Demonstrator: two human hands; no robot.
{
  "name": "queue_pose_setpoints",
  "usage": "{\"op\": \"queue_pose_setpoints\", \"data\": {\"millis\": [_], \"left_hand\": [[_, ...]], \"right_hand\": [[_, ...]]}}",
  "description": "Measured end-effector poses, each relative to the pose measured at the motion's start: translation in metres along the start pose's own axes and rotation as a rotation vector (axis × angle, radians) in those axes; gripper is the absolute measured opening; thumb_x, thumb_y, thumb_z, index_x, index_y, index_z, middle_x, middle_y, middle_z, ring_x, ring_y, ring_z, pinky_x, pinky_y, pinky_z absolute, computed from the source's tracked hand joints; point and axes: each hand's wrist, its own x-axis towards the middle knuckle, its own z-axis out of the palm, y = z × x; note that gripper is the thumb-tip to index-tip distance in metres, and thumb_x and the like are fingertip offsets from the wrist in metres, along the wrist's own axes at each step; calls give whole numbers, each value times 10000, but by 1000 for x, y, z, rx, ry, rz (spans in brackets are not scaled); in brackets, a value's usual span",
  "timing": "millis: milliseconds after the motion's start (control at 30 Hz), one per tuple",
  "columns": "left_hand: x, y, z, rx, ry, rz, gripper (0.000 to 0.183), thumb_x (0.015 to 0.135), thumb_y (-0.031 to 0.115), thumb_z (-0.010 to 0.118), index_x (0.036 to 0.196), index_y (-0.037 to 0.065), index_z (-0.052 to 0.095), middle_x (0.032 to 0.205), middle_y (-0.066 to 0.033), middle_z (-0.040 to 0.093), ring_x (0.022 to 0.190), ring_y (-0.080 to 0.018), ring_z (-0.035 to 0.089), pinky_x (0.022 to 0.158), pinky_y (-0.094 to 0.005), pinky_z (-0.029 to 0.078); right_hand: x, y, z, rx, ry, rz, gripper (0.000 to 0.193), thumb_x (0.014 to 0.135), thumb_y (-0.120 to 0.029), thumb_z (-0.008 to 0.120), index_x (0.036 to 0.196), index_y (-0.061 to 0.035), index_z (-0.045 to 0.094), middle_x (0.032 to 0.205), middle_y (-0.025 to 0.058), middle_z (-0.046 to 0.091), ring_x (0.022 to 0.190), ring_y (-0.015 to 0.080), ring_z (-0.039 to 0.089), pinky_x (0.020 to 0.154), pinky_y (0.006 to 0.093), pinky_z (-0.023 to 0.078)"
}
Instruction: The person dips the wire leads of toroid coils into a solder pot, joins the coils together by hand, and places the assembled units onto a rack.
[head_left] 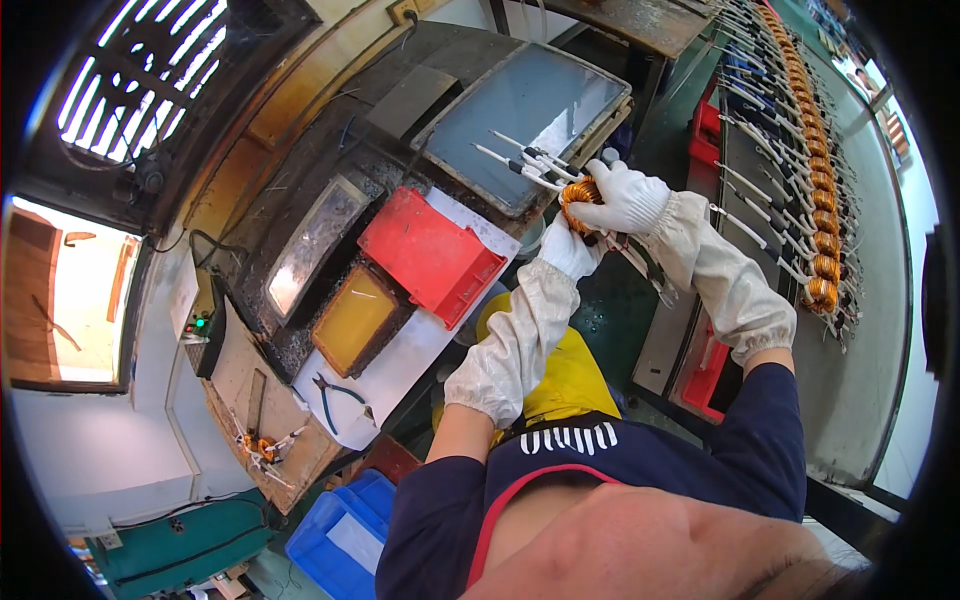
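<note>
Both my hands wear white gloves and hold a copper-wound ring coil (577,203) over the near edge of the bench. My right hand (634,199) grips the coil from its right side, fingers closed on it. Below it, my left hand (572,252) is closed around the coil's lower part; some of its fingers are hidden. White-sleeved leads (535,166) stick out from the coil to the upper left, over the corner of a large shallow tray (515,206). More leads hang down below my hands, partly hidden.
On the bench lie a red plastic bin (425,250), a dark-rimmed pan of amber material (355,318), a shiny metal trough (318,240) and pliers (340,398). One loose coil (265,447) sits on a wooden board. Several coils (824,225) line the right-hand table. A blue crate (335,525) stands lower left.
</note>
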Motion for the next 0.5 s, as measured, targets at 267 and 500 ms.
{"op": "queue_pose_setpoints", "data": {"millis": [267, 500], "left_hand": [[3, 2, -15, -70, 13, 54, 436, 979, 480, 358, 1238, 154, 489, 1113, -78, 595, 921, -240, 618, 714, -379, 570], [-20, 4, -2, 23, -42, 30, 432, 982, 479, 355, 1249, 166, 486, 1167, -85, 569, 1002, -240, 594, 774, -399, 554]], "right_hand": [[13, -20, 2, -158, -20, -52, 778, 749, -598, 567, 1157, 64, 535, 1052, 285, 601, 949, 358, 643, 754, 416, 533], [-2, -2, 15, 107, -11, -21, 818, 760, -624, 581, 1317, -46, 422, 1129, 281, 551, 964, 380, 629, 821, 419, 512]]}}
